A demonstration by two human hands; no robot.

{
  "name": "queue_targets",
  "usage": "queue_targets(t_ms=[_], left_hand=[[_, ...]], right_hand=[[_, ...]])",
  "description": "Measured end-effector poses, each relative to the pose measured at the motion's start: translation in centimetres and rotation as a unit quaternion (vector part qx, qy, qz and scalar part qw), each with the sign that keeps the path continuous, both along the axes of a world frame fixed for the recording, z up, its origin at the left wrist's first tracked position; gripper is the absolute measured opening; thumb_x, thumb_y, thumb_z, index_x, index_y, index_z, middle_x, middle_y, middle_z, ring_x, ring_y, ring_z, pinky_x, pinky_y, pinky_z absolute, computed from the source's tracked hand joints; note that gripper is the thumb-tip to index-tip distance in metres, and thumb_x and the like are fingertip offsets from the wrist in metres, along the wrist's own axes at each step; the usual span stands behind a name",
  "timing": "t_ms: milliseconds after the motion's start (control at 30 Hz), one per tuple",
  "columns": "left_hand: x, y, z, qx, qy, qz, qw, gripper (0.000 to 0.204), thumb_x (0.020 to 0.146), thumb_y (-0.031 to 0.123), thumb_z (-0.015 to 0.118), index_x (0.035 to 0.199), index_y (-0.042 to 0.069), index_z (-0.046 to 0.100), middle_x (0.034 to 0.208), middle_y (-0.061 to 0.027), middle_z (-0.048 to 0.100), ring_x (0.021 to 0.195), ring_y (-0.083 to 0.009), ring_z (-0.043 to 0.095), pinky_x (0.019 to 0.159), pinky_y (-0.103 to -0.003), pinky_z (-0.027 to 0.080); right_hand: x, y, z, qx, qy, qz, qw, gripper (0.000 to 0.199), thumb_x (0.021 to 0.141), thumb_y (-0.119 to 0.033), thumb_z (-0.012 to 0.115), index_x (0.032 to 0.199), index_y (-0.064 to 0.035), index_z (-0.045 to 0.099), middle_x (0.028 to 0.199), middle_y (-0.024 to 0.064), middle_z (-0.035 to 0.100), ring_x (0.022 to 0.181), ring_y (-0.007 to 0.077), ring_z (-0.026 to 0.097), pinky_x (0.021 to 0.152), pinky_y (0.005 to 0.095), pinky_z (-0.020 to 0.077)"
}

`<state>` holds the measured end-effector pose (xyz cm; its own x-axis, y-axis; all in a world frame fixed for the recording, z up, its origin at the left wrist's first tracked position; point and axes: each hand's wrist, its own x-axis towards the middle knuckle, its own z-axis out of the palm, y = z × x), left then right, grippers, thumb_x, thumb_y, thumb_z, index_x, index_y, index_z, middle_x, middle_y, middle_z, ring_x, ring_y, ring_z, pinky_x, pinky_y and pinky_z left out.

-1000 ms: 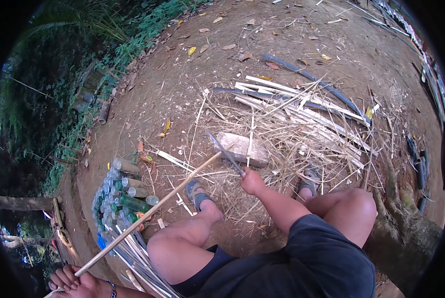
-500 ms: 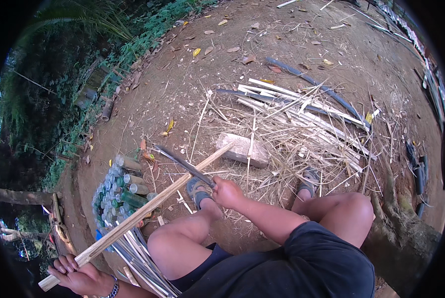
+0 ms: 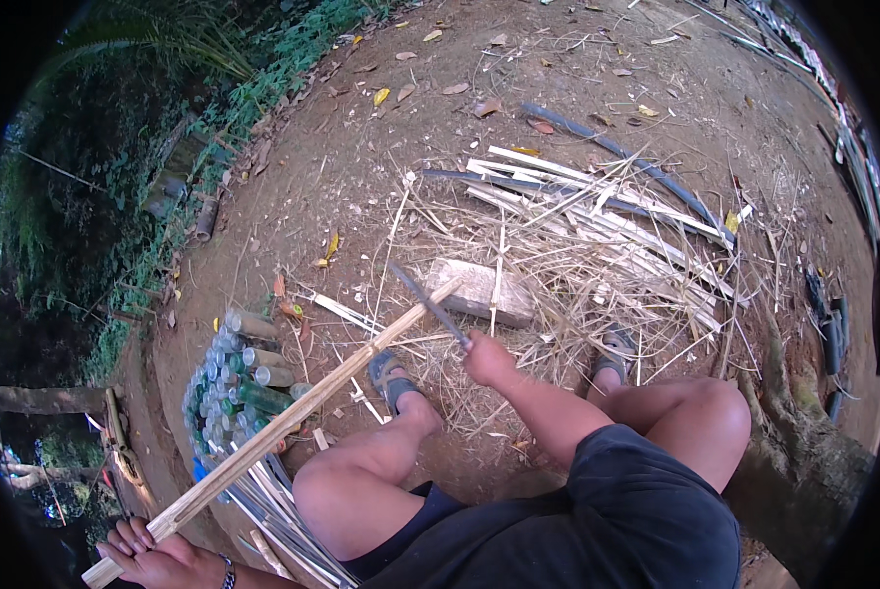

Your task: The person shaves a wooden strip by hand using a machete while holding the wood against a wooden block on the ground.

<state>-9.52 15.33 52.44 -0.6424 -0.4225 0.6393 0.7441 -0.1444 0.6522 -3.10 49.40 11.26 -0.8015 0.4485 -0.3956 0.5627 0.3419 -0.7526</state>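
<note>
You are steadying a bamboo strip [image 3: 293, 422] in your closed left hand [image 3: 155, 558]; your right hand [image 3: 487, 358], gripping a knife [image 3: 430, 304], is apparently shaving its tip; next, keep the blade angled away.

A long pale bamboo strip [image 3: 293, 422] ran slantwise from the lower left up toward the middle, its far end resting at a flat wooden block [image 3: 481, 291] on the bare earth. A dark, narrow blade [image 3: 430, 304] lay across the strip near that end, apparently biting into its upper edge.
</note>
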Motion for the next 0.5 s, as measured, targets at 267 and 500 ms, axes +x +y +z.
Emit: queue_targets(t_ms=[267,500], left_hand=[[-0.6,1.3,0.2,0.01,0.011,0.06,0.998,0.036,0.101,0.016,0.045,0.069,0.012,0.029,0.064,0.0016,0.025,0.056,-0.0097,0.025,0.05,-0.024,0.024],[-0.9,1.7,0.2,0.001,0.019,0.073,0.997,0.036,0.101,0.014,0.046,0.07,0.011,0.028,0.065,0.0019,0.024,0.057,-0.0105,0.024,0.051,-0.026,0.023]], right_hand=[[-0.9,-1.4,5.3,0.017,0.024,0.117,0.993,0.02,0.094,-0.021,0.048,0.102,-0.003,0.053,0.097,0.0199,0.064,0.094,0.0371,0.062,0.083,0.0471,0.0488],[0.0,3.8,-5.8,-0.011,-0.103,-0.047,0.994,0.025,0.094,-0.021,0.049,0.111,-0.0049,0.054,0.108,0.0228,0.063,0.102,0.0377,0.061,0.088,0.0479,0.0475]])
